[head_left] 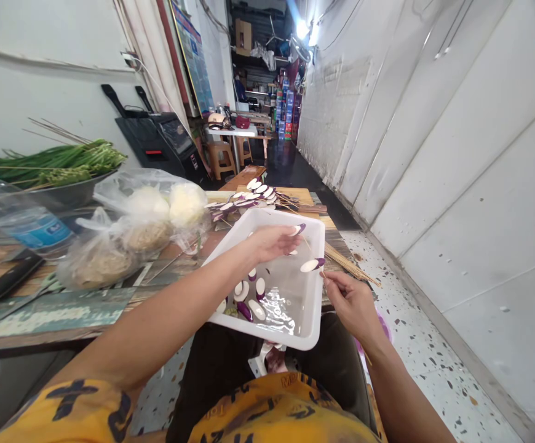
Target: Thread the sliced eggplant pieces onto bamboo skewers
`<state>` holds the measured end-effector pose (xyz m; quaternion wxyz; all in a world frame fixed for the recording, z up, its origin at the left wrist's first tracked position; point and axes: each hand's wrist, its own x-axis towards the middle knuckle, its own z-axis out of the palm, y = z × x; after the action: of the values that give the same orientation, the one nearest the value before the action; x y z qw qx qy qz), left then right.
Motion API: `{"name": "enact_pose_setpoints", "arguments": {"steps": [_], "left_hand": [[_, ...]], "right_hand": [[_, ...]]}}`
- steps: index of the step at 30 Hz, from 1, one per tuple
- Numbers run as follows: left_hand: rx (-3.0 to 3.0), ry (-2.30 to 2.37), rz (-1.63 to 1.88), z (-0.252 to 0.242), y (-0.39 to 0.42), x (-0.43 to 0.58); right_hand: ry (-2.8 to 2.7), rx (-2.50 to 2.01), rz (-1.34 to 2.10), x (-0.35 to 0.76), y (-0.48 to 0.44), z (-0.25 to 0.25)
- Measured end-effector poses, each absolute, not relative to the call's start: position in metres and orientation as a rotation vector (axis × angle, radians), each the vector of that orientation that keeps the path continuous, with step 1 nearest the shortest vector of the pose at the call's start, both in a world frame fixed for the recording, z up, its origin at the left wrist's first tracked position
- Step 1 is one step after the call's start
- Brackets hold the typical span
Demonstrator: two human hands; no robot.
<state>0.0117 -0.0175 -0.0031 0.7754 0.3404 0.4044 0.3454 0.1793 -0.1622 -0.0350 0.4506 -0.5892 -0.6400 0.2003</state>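
Note:
My left hand [272, 243] is over a white plastic tub [316, 307] of water, its fingers closed on a purple-skinned, white-fleshed eggplant slice [297, 229]. Just outside the tub's right rim, my right hand [348, 298] pinches a thin wooden skewer [323, 274]. Another eggplant slice [312, 265] is on that skewer, above the rim. Whether the skewer touches the slice in my left hand, I cannot tell. Several loose eggplant slices [257, 309] lie in the water at the tub's near left.
Skewered eggplant slices [253, 195] are piled behind the tub. Bare skewers [353, 264] lie to its right. On the left are bagged vegetables [145, 212], a black-handled knife [9, 280], a water bottle [41, 227] and a bowl of greens [74, 187]. A white wall [456, 154] runs along the right.

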Motion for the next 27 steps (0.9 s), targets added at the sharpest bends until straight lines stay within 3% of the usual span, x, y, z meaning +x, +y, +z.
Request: {"name": "enact_pose_setpoints", "arguments": {"steps": [27], "left_hand": [[0.904, 0.842, 0.686, -0.0019, -0.0222, 0.0115]], "right_hand": [[-1.501, -1.394, 0.494, 0.1788, -0.1622, -0.0354]]}}
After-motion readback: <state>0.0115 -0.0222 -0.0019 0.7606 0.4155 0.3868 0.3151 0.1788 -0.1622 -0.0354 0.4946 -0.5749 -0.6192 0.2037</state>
